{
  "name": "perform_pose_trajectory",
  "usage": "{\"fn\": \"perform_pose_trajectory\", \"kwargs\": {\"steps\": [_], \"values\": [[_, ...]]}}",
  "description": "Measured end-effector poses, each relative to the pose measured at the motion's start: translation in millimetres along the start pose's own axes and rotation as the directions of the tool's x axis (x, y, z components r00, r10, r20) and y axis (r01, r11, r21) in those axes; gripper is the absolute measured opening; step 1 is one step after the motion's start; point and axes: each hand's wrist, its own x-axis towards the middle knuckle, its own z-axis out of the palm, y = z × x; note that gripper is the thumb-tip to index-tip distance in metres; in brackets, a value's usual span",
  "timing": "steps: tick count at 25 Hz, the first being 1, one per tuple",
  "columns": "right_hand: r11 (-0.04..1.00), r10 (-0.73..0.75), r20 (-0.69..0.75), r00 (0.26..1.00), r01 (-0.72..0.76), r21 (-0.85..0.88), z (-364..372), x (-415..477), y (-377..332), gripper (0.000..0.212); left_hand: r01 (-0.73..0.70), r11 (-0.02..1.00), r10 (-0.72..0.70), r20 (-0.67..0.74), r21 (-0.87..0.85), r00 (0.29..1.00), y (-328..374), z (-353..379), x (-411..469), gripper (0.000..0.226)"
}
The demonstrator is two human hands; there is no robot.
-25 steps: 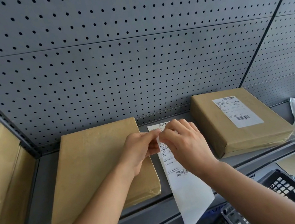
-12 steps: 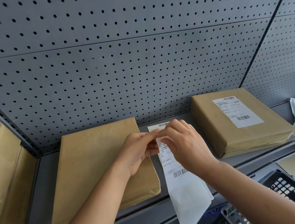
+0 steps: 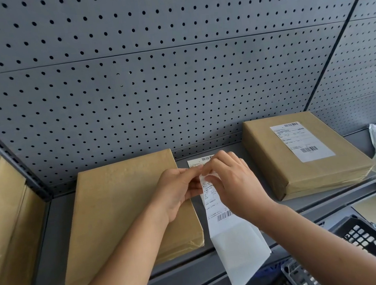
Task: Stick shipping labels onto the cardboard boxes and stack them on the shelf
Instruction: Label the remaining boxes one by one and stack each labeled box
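The left hand [image 3: 177, 192] and right hand [image 3: 236, 184] both pinch the top of the label strip [image 3: 238, 244], which hangs lengthwise downward just right of the unlabelled box [image 3: 124, 214] on the shelf [image 3: 50, 253], the left hand nearer that box

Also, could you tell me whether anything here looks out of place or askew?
Nothing much: only the label strip dangles past the shelf edge, pinched by the left hand and right hand.

On the shelf [image 3: 50, 234] we see a left box [image 3: 123, 207] and a right box [image 3: 268, 155]. Between them, before the pegboard [image 3: 174, 84], our left hand [image 3: 177, 192] and right hand [image 3: 234, 184] pinch the label strip [image 3: 218, 208].
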Motion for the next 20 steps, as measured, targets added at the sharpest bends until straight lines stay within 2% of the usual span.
{"fn": "perform_pose_trajectory", "kwargs": {"steps": [9, 13, 17, 20], "values": [[1.0, -0.018, 0.029, 0.999, 0.018, 0.013, -2.1, -2.3, 2.8, 0.011, -0.007, 1.0, 0.008, -0.044, 0.012, 0.999, -1.6, 0.6, 1.8, 0.028], [0.999, -0.026, -0.014, 1.0, 0.026, 0.039, -7.5, -4.5, 4.6, 0.013, -0.015, 1.0, 0.016, -0.042, 0.021, 0.999, -1.8, 0.6, 1.2, 0.03], [0.999, -0.038, 0.037, 0.999, 0.036, 0.033, -5.9, -3.6, 6.2, 0.029, -0.011, 0.999, 0.012, -0.037, 0.036, 0.999, -0.9, 1.1, -0.2, 0.026], [1.0, -0.019, 0.031, 0.999, 0.018, 0.017, -1.2, -3.3, 6.6, 0.025, -0.008, 1.0, 0.008, -0.03, 0.01, 1.0, 0.3, 1.0, -1.3, 0.027]]}}
